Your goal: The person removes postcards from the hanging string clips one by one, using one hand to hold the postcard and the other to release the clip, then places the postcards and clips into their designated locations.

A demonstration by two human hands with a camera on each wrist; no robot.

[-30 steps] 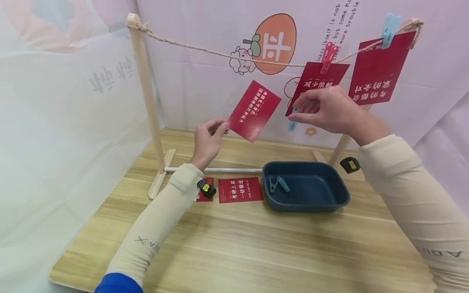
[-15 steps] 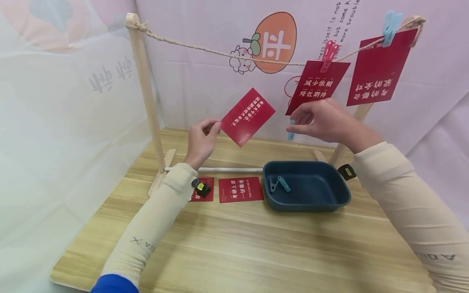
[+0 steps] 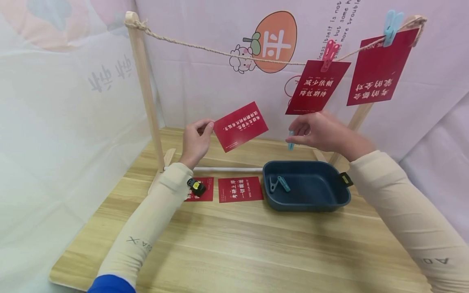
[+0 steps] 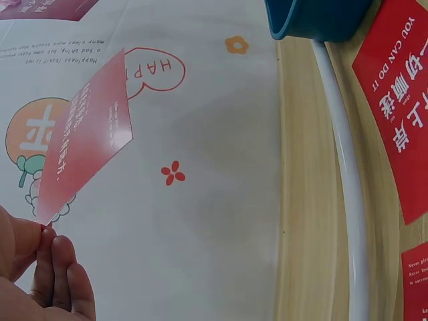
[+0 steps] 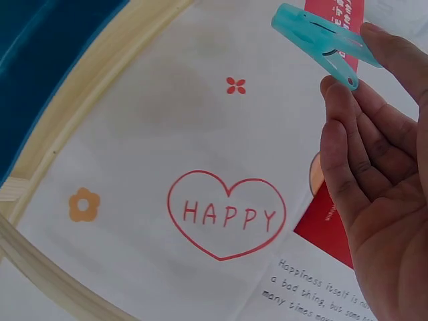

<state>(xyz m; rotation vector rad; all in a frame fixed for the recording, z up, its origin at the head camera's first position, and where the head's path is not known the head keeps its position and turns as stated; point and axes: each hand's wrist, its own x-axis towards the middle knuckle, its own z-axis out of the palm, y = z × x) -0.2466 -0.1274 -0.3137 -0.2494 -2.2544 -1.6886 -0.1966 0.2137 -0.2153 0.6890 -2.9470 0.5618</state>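
Observation:
My left hand (image 3: 196, 140) pinches one corner of a red card (image 3: 242, 127) with white writing, held tilted in the air below the rope (image 3: 205, 49). In the left wrist view, thumb and forefinger meet at the tip of that card (image 4: 87, 140). To the right, my right hand (image 3: 322, 132) pinches a light blue clothespin (image 3: 291, 140) between thumb and fingers. The right wrist view shows the handles of this clothespin (image 5: 321, 41) in the fingertips. Just above that hand, a red card (image 3: 316, 89) hangs from the rope by a pink clothespin (image 3: 330, 55).
Another red card (image 3: 382, 67) hangs farther right under a light blue clothespin (image 3: 392, 27). A dark blue basin (image 3: 311, 207) on the wooden table (image 3: 234, 248) holds clothespins (image 3: 283, 184). Left of it lie two red cards, one (image 3: 240, 190) fully visible. A wooden post (image 3: 145, 89) carries the rope's left end.
Both hands have come down, the left also shifting left. The card in the left hand has turned closer to level. The clothespin has dropped with the right hand, away from the hanging card.

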